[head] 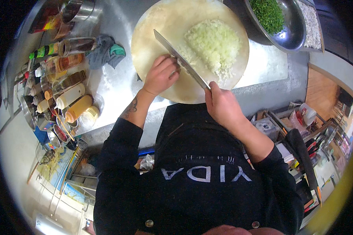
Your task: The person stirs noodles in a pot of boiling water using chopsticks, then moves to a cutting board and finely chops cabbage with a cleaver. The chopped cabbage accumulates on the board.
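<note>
My right hand (223, 102) grips the handle of a cleaver (181, 58). Its blade slants up and left across a round cutting board (148, 35). Beside the blade, my left hand (163, 72) has its fingers curled in close to the metal. Whether anything is between those fingers is hidden. A mound of finely chopped pale green vegetable (213, 44) covers the right part of the board, and loose bits trail from it towards the blade.
At the upper right, a metal bowl (295, 32) holds chopped greens (267, 16). Several squeeze bottles (72, 97) and jars (69, 47) crowd the left of the metal counter (114, 85). A grey cloth (101, 51) lies between them and the board.
</note>
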`<action>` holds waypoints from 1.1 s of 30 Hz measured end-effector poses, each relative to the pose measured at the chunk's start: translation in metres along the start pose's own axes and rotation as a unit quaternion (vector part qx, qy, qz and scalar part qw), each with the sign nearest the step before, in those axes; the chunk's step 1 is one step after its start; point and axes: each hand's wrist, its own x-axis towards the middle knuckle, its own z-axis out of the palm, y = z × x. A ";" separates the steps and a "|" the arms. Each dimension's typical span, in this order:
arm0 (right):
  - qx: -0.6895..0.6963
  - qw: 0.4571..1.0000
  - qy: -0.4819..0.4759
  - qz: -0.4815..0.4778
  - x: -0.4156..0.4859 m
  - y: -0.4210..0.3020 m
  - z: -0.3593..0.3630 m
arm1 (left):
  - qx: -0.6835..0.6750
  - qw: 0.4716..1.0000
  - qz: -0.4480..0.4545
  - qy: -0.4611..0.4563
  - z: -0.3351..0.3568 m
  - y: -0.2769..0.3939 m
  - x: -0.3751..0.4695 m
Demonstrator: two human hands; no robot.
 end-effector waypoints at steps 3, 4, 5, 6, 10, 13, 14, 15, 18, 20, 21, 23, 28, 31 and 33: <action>-0.006 1.000 0.005 -0.006 0.002 0.003 0.004 | -0.003 1.000 -0.004 -0.005 0.002 -0.002 -0.001; 0.003 1.000 0.006 -0.003 0.001 0.005 0.003 | 0.000 1.000 -0.008 -0.009 0.001 -0.004 -0.002; 0.014 1.000 0.004 0.003 0.002 0.005 0.004 | -0.001 1.000 -0.005 -0.008 0.001 -0.003 -0.004; 0.019 1.000 0.000 0.020 0.000 0.006 0.003 | -0.001 1.000 -0.002 -0.004 0.002 -0.004 -0.003; 0.050 0.999 0.002 0.010 0.006 0.004 0.011 | 0.001 1.000 -0.005 0.013 0.003 -0.004 -0.005; 0.056 0.998 0.009 0.022 0.010 0.007 0.014 | -0.004 1.000 -0.006 0.004 0.001 -0.003 -0.002; 0.045 0.999 0.006 0.028 0.010 0.010 0.012 | -0.001 1.000 -0.005 0.003 0.001 -0.003 -0.001; 0.029 0.999 0.012 0.024 0.010 0.014 0.009 | -0.002 1.000 -0.007 0.005 0.002 -0.002 0.000; -0.015 0.999 0.028 0.011 0.007 0.029 -0.005 | 0.007 0.999 -0.015 0.035 0.007 0.002 0.002; -0.018 0.998 0.051 0.017 0.008 0.037 -0.013 | 0.015 0.998 -0.031 0.055 0.012 0.004 0.004; -0.018 0.997 0.074 0.018 0.008 0.039 -0.015 | 0.018 0.997 -0.044 0.059 0.014 0.005 0.005; -0.027 0.998 0.047 0.021 0.009 0.041 -0.017 | 0.010 0.996 -0.065 0.066 0.019 0.009 0.006; -0.036 0.998 0.043 0.020 0.010 0.037 -0.015 | 0.018 0.996 -0.063 0.060 0.016 0.017 0.009; -0.044 0.998 0.036 0.024 0.009 0.036 -0.015 | 0.052 0.996 -0.058 0.042 0.009 0.024 0.010; -0.042 0.998 0.039 0.021 0.009 0.036 -0.016 | 0.038 0.996 -0.075 0.044 0.006 0.026 0.012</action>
